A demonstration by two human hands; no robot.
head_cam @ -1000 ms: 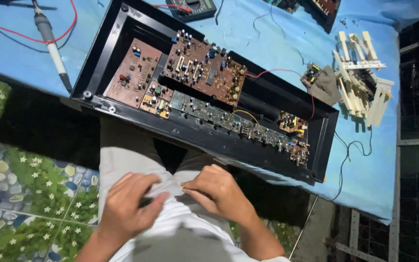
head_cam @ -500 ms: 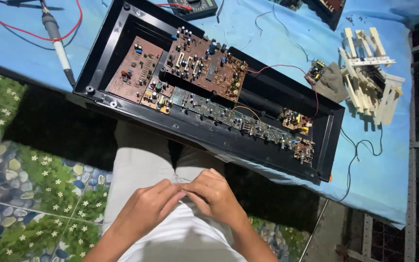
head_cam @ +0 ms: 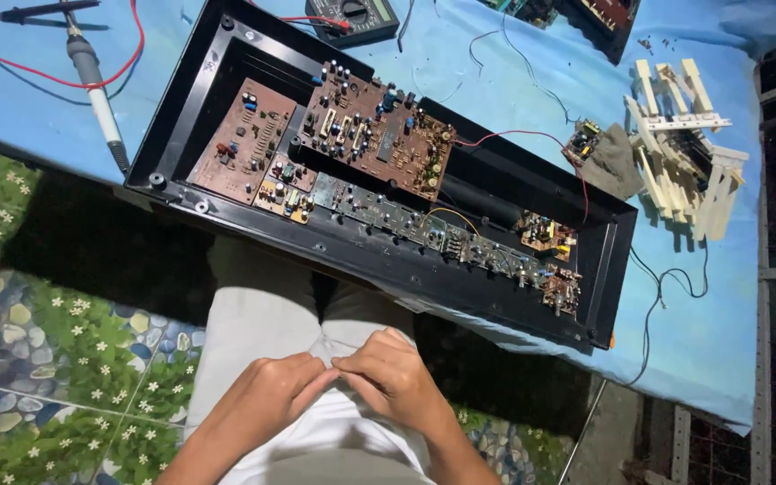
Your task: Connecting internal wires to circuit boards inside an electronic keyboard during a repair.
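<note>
I am bringing my left hand (head_cam: 267, 400) and right hand (head_cam: 394, 377) together over my lap, fingertips now meeting where a moment ago they lay apart (whether they pinch anything, I cannot tell). The open black case (head_cam: 226, 63) is lying beyond, overhanging the tabletop's (head_cam: 720, 332) near edge.

Circuit boards (head_cam: 370, 135) in open case (head_cam: 172, 135) on table (head_cam: 711, 332) (multimeter (head_cam: 357, 16) behind), hands (head_cam: 334, 386) before

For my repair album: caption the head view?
Hands together over lap, below opened black case of circuit boards.
</note>
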